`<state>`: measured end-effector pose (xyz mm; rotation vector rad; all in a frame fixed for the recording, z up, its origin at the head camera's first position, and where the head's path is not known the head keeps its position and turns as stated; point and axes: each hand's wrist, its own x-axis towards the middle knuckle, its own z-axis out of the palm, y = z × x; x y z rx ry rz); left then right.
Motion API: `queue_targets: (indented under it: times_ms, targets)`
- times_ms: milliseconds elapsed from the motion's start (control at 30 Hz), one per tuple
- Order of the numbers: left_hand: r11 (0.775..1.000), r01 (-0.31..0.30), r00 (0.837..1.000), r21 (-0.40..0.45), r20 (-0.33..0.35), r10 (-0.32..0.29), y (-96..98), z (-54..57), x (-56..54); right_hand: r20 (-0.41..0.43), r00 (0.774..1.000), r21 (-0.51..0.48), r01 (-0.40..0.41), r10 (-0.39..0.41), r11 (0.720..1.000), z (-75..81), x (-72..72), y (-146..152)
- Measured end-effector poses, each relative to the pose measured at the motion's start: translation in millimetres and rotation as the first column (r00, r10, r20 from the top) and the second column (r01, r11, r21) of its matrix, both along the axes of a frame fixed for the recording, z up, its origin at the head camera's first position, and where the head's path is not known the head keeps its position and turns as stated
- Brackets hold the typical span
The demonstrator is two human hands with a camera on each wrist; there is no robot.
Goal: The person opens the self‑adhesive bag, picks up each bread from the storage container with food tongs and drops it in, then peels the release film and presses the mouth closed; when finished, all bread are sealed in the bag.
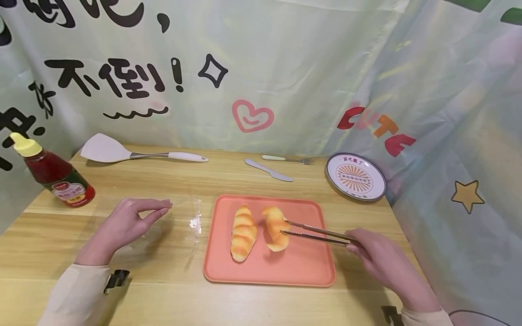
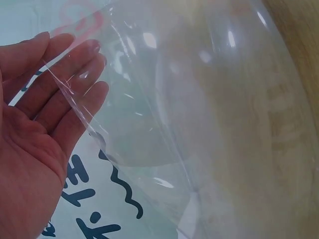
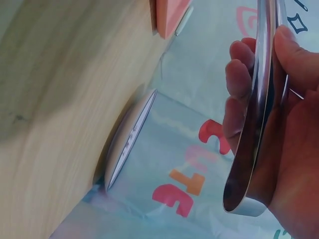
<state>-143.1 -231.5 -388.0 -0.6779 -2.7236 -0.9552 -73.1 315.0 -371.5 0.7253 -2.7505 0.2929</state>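
a pale wood-grain counter (image 1: 163, 303) is carrying a coral-pink rectangular tray (image 1: 306, 271), and over the tray, just right of its middle, a curved golden bread roll (image 1: 277, 226) is running near to far along its long axis; whether it is resting or lifted, i cannot tell. the right hand (image 1: 379, 258) is nearer, reaching from the right and gripping silver metal tongs (image 3: 256, 114); these are pointing leftward, crosswise to the roll, their slightly parted tips touching its right side. the left hand (image 1: 130, 224) is hovering left of the tray, thumb and finger almost meeting, pinching a clear plastic bag (image 2: 224, 124). counting down: one tray, one white long-handled spatula (image 1: 106, 149), one bag, one round white plate (image 1: 355, 176), one red sauce bottle (image 1: 61, 176), one pair of tongs, two rolls (a straight ridged roll (image 1: 244, 233) is lying on the left), one knife (image 1: 269, 170), one fork (image 1: 275, 158).
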Motion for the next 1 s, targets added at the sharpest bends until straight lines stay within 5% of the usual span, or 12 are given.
queue_targets:
  times_ms: [1000]
  targets:
    - [1.0, 0.011, 0.998, 0.007, -0.067, -0.01, -2.9, -5.1, -1.0, 0.046, 0.969, -0.027, -0.243, 0.244, 0.97, 11.1, -52.5, -88.3]
